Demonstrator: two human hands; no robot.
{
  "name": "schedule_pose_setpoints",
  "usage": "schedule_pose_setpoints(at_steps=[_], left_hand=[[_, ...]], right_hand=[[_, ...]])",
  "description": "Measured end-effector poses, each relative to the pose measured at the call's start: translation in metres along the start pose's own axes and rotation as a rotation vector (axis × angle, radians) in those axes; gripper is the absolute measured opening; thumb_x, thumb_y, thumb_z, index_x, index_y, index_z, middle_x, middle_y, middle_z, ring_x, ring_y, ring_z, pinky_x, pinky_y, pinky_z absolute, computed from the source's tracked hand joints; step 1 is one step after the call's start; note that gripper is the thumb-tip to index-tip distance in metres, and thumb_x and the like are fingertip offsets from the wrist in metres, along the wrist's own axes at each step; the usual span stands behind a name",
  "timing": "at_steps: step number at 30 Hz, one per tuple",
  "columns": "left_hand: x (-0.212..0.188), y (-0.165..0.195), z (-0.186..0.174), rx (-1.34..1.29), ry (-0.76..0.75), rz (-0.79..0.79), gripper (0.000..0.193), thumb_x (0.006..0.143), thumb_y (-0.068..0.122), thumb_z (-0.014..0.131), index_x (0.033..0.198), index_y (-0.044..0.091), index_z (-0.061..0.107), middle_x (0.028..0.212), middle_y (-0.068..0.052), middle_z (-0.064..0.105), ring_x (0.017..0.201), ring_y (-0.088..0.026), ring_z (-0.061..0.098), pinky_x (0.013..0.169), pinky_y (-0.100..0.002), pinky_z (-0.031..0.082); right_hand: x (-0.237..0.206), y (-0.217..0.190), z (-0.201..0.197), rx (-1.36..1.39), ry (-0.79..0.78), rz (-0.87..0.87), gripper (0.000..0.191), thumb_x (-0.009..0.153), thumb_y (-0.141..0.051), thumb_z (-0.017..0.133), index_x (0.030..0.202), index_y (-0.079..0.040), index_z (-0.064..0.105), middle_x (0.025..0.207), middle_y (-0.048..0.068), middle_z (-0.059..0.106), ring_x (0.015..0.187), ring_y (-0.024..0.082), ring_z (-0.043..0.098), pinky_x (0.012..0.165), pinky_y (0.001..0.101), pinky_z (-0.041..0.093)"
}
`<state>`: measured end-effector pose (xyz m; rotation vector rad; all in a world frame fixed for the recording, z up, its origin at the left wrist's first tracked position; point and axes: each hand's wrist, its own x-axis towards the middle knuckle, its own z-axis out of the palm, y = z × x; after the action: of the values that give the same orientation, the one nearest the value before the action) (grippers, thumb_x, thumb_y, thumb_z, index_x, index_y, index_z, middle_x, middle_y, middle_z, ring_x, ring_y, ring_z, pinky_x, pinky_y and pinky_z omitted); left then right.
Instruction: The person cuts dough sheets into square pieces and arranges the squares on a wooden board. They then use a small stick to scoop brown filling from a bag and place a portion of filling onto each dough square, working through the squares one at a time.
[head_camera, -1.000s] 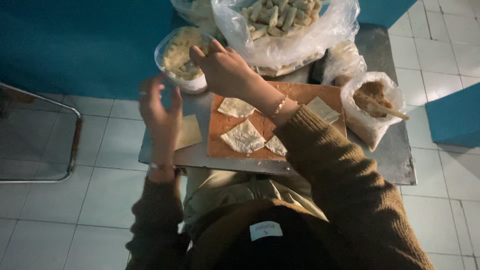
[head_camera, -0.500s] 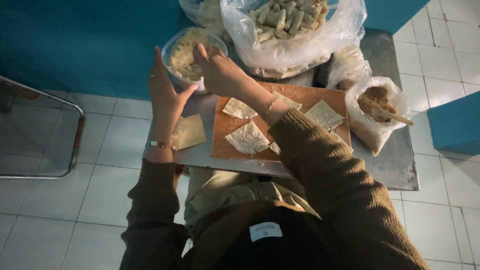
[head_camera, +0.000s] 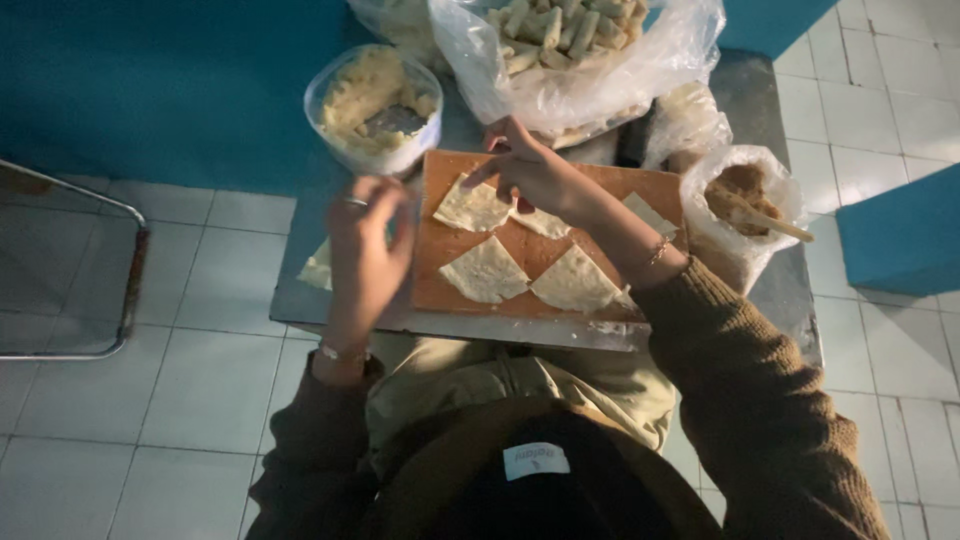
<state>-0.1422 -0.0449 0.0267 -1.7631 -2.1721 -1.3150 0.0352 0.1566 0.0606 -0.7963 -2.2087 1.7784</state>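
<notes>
Since the earlier frame, the right hand (head_camera: 535, 172) has drawn back from the filling tub (head_camera: 375, 95) to the wooden board (head_camera: 545, 250), fingers loosely curled over a triangular pastry sheet (head_camera: 472, 207), grasping nothing visibly. Left hand (head_camera: 365, 255) hovers at the board's left edge, fingers released.

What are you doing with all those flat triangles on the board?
A person sits at a small metal table. Their right hand rests on a pastry triangle on the wooden board, where more triangles lie. Their left hand is raised beside the board, near a tub of pale filling.
</notes>
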Motion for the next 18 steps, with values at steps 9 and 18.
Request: schedule_pose_setpoints(at_steps=[9,18], left_hand=[[-0.017,0.027,0.032,0.087,-0.064,0.261,0.028,0.092,0.014,0.071,0.12,0.011,0.075,0.132,-0.013,0.064,0.125,-0.031,0.058,0.101,-0.052,0.037],[-0.015,0.001,0.057,0.107,-0.1,0.122,0.024,0.091,0.02,0.072,0.114,0.021,0.078,0.122,-0.004,0.063,0.127,-0.024,0.054,0.106,-0.057,0.032]], right_hand=[[-0.007,0.026,0.018,-0.236,-0.053,-0.597,0.044,0.09,0.003,0.039,0.131,-0.009,0.03,0.115,0.02,0.055,0.122,0.028,0.06,0.046,0.0275,0.056],[-0.027,0.01,0.032,-1.477,0.112,-0.44,0.047,0.09,-0.012,0.062,0.136,-0.008,0.051,0.095,0.006,0.071,0.07,0.025,0.072,0.057,0.0418,0.053]])
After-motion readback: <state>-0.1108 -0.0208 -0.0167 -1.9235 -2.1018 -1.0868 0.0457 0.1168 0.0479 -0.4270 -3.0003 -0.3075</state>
